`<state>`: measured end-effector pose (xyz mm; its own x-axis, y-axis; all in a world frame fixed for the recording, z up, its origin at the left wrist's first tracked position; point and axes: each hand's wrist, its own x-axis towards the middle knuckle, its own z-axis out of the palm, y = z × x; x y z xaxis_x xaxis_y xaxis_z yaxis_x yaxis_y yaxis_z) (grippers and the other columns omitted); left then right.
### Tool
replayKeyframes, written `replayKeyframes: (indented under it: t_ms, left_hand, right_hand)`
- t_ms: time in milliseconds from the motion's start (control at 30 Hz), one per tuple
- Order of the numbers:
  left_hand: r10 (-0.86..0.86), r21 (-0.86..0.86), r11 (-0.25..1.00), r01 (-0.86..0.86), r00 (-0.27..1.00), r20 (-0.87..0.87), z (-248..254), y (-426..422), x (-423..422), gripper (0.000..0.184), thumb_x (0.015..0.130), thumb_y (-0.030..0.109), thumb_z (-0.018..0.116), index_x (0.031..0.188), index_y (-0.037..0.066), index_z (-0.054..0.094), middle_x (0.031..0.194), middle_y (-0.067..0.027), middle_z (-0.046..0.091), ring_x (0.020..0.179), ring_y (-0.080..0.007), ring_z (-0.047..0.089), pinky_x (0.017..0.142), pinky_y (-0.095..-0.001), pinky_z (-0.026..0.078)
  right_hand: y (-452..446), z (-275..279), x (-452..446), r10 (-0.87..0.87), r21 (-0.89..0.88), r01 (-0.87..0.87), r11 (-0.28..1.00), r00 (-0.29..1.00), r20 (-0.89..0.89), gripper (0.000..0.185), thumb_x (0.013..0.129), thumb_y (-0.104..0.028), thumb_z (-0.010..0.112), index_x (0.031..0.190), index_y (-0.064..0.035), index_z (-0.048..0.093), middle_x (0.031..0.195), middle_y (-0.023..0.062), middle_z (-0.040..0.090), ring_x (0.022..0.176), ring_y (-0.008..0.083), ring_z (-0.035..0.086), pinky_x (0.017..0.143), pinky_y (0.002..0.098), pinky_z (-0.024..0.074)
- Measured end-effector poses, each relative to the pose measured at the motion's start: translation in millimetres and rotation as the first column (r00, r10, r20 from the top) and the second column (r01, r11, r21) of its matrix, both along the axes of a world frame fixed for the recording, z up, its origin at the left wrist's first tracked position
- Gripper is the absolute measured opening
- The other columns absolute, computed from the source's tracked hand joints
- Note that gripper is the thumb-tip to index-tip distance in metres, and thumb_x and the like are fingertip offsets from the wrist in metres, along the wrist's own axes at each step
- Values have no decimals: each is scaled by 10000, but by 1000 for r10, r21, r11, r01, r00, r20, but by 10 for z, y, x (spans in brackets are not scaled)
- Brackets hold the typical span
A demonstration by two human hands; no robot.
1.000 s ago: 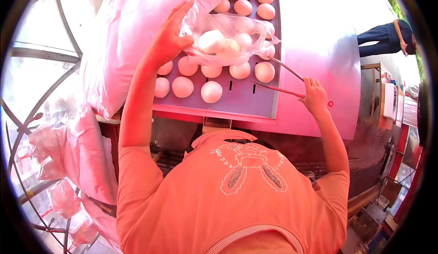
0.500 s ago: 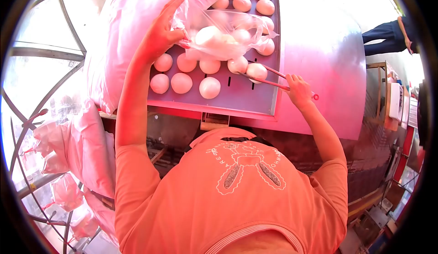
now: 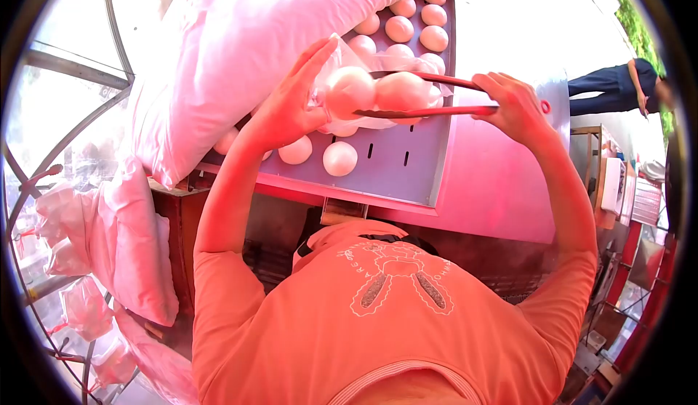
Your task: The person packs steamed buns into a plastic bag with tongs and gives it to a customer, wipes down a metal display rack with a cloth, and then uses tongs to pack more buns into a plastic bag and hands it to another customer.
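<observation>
A clear plastic bag (image 3: 336, 59) hangs from my left hand (image 3: 291, 107), which grips its edge between thumb and fingers. My right hand (image 3: 509, 105) is wrapped round the handles of metal tongs (image 3: 451, 110). Between the tongs' arms are two round white buns (image 3: 401, 94), side by side at the bag's mouth. Whether they are inside the bag is hard to tell. Below and behind them, more buns (image 3: 339, 158) stand in rows on a grey slotted tray (image 3: 385, 176).
A big pale padded cover (image 3: 211, 56) lies over the tray's left part. The tray rests on a shiny metal table (image 3: 502, 194). Filled plastic bags (image 3: 87, 307) hang at the lower left. Another person (image 3: 618, 87) stands at the far right, beside shelves.
The tongs closed round two buns of the front rows and lifted them up and left to the bag. My left hand moved right and slightly down with the bag.
</observation>
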<state>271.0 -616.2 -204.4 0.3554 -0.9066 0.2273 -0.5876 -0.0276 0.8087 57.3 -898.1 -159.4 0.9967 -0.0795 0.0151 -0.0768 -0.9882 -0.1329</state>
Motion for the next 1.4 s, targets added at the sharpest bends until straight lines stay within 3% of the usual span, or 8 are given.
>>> replayKeyframes:
  t_ms: [67, 133, 600, 700, 767, 967, 1200, 1400]
  left_hand:
    - [91, 87, 994, -69, 956, -278, 46, 31, -9, 728, 705, -24, 545, 1390, 23, 300, 1426, -162, 290, 1307, -284, 318, 1002, -347, 364]
    - [166, 30, 986, -165, 986, -20, -200, 86, 178, 754, 673, -59, 499, 1397, 63, 324, 1433, -90, 275, 1002, -166, 523, 559, -254, 509]
    - [249, 42, 965, -261, 951, 183, -282, 166, 394, 671, 685, -49, 452, 1347, 43, 400, 1362, -132, 377, 860, -175, 566, 559, -282, 511]
    - [273, 110, 899, -424, 738, 618, -212, 346, 687, 543, 699, -22, 467, 1240, 17, 499, 1236, -124, 496, 794, -184, 594, 646, -291, 513]
    - [251, 335, 638, -694, 598, 761, 65, 477, 838, 410, 722, 4, 473, 1118, -8, 578, 1094, -117, 589, 769, -185, 608, 707, -293, 505]
    - [239, 14, 929, -371, 567, -788, 566, 377, 626, 147, 819, 39, 446, 837, -5, 585, 769, -81, 578, 760, -186, 569, 729, -324, 474]
    - [-116, -324, 843, -429, 443, -889, 959, 864, 527, 183, 806, 40, 501, 963, -53, 517, 706, -55, 511, 622, -147, 458, 627, -267, 398]
    - [147, -73, 969, -234, 792, -593, 1197, 753, 53, 321, 784, 56, 551, 1090, -38, 537, 1009, -138, 616, 892, -152, 565, 792, -228, 440]
  right_hand:
    - [164, -297, 608, 58, -112, -58, 992, 998, -7, 452, 620, -194, 774, 972, -62, 524, 840, 90, 580, 819, 264, 584, 648, 381, 480]
    - [254, -458, 801, 21, -148, -21, 989, 1000, -1, 459, 629, -212, 771, 978, -60, 516, 862, 88, 570, 843, 259, 577, 669, 384, 480]
    - [227, -1662, 671, -568, 633, 489, 599, 818, -94, 423, 710, -204, 728, 1015, -9, 508, 799, 98, 562, 731, 246, 581, 675, 347, 470]
    - [-104, -997, 657, -465, 938, 203, -281, 826, -318, 224, 765, -92, 651, 932, -32, 513, 665, 49, 523, 539, 142, 513, 513, 277, 428]
    - [-181, -591, 659, -335, 920, 45, -388, 924, -187, 124, 791, -22, 603, 870, -53, 513, 625, 10, 492, 473, 60, 429, 435, 208, 349]
    - [363, 67, 835, -119, 811, 64, -581, 979, -163, 187, 819, 8, 592, 994, 27, 527, 666, -6, 480, 544, 33, 460, 465, 151, 383]
    - [425, 494, 860, -64, 774, -77, -628, 997, 47, 266, 851, -63, 591, 1076, 73, 549, 1104, 184, 570, 740, 117, 599, 656, 203, 502]
    - [1070, 818, 1114, 59, 859, -83, -506, 990, 131, 171, 800, -48, 625, 936, 50, 590, 904, 149, 644, 813, 192, 627, 773, 306, 509]
